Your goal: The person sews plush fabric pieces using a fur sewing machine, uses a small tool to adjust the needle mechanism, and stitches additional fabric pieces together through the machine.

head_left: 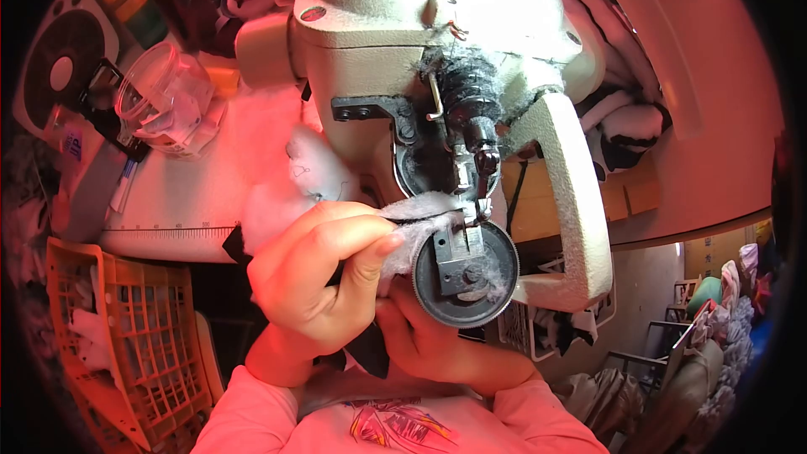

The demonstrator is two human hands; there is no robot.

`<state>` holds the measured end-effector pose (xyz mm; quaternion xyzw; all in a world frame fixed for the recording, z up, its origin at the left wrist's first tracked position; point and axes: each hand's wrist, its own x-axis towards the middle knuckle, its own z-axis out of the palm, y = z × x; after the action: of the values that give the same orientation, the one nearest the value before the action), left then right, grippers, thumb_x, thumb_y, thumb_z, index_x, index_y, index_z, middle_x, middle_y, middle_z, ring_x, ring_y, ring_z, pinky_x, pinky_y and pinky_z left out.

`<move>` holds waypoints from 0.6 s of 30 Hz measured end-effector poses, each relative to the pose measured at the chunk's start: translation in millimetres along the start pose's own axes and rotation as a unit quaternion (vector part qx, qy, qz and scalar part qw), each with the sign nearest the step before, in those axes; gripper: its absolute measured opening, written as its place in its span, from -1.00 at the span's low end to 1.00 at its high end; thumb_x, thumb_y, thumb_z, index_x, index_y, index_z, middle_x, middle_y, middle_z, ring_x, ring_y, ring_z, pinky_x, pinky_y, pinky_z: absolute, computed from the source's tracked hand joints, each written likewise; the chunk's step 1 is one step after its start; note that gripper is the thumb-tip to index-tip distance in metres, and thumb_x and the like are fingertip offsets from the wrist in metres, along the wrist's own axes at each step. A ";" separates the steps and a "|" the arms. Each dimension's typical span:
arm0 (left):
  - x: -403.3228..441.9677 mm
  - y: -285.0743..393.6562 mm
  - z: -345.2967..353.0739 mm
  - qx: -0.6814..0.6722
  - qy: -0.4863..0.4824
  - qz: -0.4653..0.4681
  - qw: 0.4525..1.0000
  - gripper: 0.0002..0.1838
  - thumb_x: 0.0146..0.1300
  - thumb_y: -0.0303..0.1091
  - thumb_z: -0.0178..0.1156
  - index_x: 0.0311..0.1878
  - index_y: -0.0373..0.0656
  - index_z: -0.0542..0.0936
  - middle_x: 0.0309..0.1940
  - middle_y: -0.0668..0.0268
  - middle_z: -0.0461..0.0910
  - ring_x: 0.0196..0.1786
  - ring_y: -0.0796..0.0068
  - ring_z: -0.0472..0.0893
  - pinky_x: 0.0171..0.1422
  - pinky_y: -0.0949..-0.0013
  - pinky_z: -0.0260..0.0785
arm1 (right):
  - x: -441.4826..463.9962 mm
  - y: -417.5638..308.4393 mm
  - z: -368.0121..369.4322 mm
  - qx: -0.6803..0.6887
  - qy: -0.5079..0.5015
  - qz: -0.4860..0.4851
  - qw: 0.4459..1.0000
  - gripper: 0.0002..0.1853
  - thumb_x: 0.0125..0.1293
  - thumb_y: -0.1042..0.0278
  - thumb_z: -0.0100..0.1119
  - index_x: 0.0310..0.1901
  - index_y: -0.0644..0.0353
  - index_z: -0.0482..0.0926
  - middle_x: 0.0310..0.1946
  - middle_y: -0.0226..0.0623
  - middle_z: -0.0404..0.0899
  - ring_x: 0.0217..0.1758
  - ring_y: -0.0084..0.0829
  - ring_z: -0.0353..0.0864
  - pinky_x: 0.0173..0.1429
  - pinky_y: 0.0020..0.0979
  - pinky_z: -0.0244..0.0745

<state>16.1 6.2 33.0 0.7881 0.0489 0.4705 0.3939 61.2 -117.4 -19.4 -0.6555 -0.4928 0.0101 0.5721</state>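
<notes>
A light sewing machine [437,25] with a blue label fills the top middle, its needle parts thick with lint. Below the needle sits a round toothed black disc [466,276] with a metal plate on it. My left hand [324,273] pinches the edge of white fluffy fabric [420,206] with a black strip, just left of the needle. Lower down, beside the disc, is my right hand [420,332], its fingers closed at the fabric's lower part; their tips are partly hidden. More white fabric [315,168] lies behind my left hand.
An orange basket [139,328] stands at the lower left. On the table at the left are a clear plastic tub [168,101], a fan-like black disc [63,71] and a ruler edge [168,234]. Fabric pieces [630,126] lie right of the machine, whose curved arm [576,202] reaches down.
</notes>
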 end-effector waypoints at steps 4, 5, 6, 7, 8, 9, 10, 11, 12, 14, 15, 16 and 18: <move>3.8 -2.6 -1.7 0.023 -0.022 0.052 0.998 -0.90 0.12 -0.58 0.32 -0.32 -0.31 0.58 -0.47 0.15 0.59 -0.47 0.34 0.60 -0.39 0.43 0.46 | 0.9 0.5 0.6 0.010 0.002 -0.002 1.000 -0.86 0.28 0.52 0.05 -0.17 0.28 0.56 -0.39 -0.20 0.46 -0.37 -0.27 0.43 -0.26 -0.29 0.32; 4.8 -2.8 -2.2 0.025 -0.022 0.052 0.998 -0.90 0.12 -0.58 0.32 -0.32 -0.31 0.58 -0.47 0.15 0.59 -0.47 0.34 0.60 -0.39 0.43 0.46 | 1.1 0.5 0.6 0.005 -0.001 -0.003 1.000 -0.85 0.27 0.54 0.05 -0.16 0.29 0.56 -0.39 -0.20 0.46 -0.38 -0.27 0.43 -0.26 -0.30 0.32; 6.0 -2.6 -2.1 0.029 -0.025 0.065 0.997 -0.89 0.10 -0.59 0.32 -0.31 -0.31 0.58 -0.48 0.16 0.59 -0.47 0.32 0.61 -0.40 0.41 0.46 | 1.0 0.4 0.7 0.000 -0.003 -0.003 1.000 -0.85 0.26 0.55 0.05 -0.16 0.29 0.56 -0.38 -0.20 0.46 -0.39 -0.27 0.43 -0.26 -0.31 0.32; 6.8 -2.5 -1.6 0.032 -0.028 0.078 0.996 -0.87 0.08 -0.61 0.33 -0.30 -0.31 0.59 -0.48 0.16 0.59 -0.47 0.31 0.61 -0.40 0.40 0.47 | 1.2 -0.1 0.6 0.002 -0.004 -0.002 1.000 -0.85 0.26 0.55 0.05 -0.16 0.29 0.56 -0.38 -0.20 0.46 -0.39 -0.27 0.43 -0.26 -0.31 0.32; 8.0 -2.7 -0.4 0.032 -0.029 0.076 0.996 -0.87 0.08 -0.61 0.33 -0.30 -0.31 0.59 -0.48 0.16 0.59 -0.47 0.31 0.61 -0.40 0.40 0.47 | 2.2 -0.6 0.1 0.009 -0.006 0.005 1.000 -0.83 0.26 0.57 0.04 -0.14 0.30 0.55 -0.37 -0.19 0.47 -0.37 -0.27 0.43 -0.25 -0.31 0.32; 9.5 -3.1 1.1 0.028 -0.033 0.082 0.996 -0.85 0.05 -0.62 0.33 -0.29 -0.32 0.59 -0.48 0.17 0.59 -0.47 0.30 0.62 -0.40 0.39 0.47 | 3.1 -0.4 -0.3 0.015 -0.007 0.012 1.000 -0.82 0.25 0.59 0.04 -0.12 0.31 0.55 -0.35 -0.18 0.47 -0.35 -0.26 0.44 -0.24 -0.31 0.33; 11.0 -3.1 2.0 0.025 -0.037 0.089 0.995 -0.84 0.02 -0.64 0.33 -0.29 -0.32 0.59 -0.48 0.17 0.59 -0.46 0.30 0.62 -0.41 0.39 0.47 | 4.6 0.7 -0.8 0.009 -0.005 -0.001 1.000 -0.80 0.25 0.62 0.03 -0.10 0.33 0.55 -0.31 -0.15 0.48 -0.31 -0.26 0.45 -0.22 -0.31 0.34; 11.9 -2.9 2.2 0.024 -0.037 0.089 0.995 -0.84 0.02 -0.64 0.33 -0.29 -0.32 0.59 -0.48 0.17 0.59 -0.46 0.30 0.62 -0.41 0.39 0.47 | 4.2 1.7 -0.4 0.009 -0.005 -0.001 1.000 -0.80 0.25 0.62 0.03 -0.10 0.33 0.55 -0.31 -0.15 0.48 -0.31 -0.26 0.45 -0.22 -0.31 0.34; 13.0 -2.7 2.6 0.023 -0.039 0.089 0.995 -0.83 0.01 -0.64 0.33 -0.29 -0.33 0.59 -0.49 0.18 0.58 -0.47 0.30 0.62 -0.41 0.39 0.47 | 3.5 3.2 0.0 -0.001 0.000 -0.019 1.000 -0.80 0.25 0.61 0.03 -0.10 0.34 0.55 -0.30 -0.14 0.48 -0.30 -0.26 0.45 -0.21 -0.31 0.34; 15.3 -2.3 3.0 0.020 -0.044 0.090 0.995 -0.82 -0.01 -0.65 0.33 -0.29 -0.33 0.59 -0.50 0.18 0.57 -0.47 0.29 0.62 -0.41 0.39 0.47 | 2.3 4.3 1.2 -0.012 0.007 -0.036 0.999 -0.80 0.25 0.61 0.03 -0.09 0.35 0.55 -0.29 -0.13 0.48 -0.30 -0.25 0.45 -0.20 -0.30 0.35; 15.9 -1.8 2.7 0.020 -0.050 0.085 0.995 -0.82 -0.01 -0.65 0.33 -0.30 -0.33 0.58 -0.50 0.18 0.56 -0.47 0.30 0.61 -0.41 0.39 0.46 | 0.8 3.8 2.3 -0.029 -0.001 -0.038 0.999 -0.78 0.25 0.60 0.03 -0.07 0.35 0.54 -0.27 -0.13 0.48 -0.28 -0.24 0.45 -0.18 -0.30 0.36; 16.7 -1.5 2.5 0.019 -0.056 0.079 0.995 -0.82 -0.02 -0.65 0.33 -0.31 -0.33 0.58 -0.51 0.19 0.55 -0.47 0.30 0.60 -0.40 0.39 0.46 | 0.1 4.0 2.8 -0.046 -0.010 -0.040 0.998 -0.76 0.25 0.60 0.04 -0.05 0.34 0.53 -0.25 -0.13 0.48 -0.26 -0.23 0.46 -0.16 -0.30 0.36; 16.6 -0.7 -0.5 0.028 -0.070 0.073 0.994 -0.82 -0.02 -0.65 0.34 -0.32 -0.32 0.57 -0.47 0.17 0.55 -0.46 0.29 0.60 -0.39 0.38 0.45 | 0.9 1.1 -7.3 -0.058 -0.066 -0.036 0.995 -0.73 0.35 0.51 -0.02 0.04 0.42 0.46 -0.11 -0.07 0.49 -0.11 -0.25 0.48 -0.04 -0.29 0.38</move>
<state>25.1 14.4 44.4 0.8313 -0.0236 0.4399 0.3391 66.6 -122.0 -17.2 -0.6672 -0.5529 0.0041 0.4992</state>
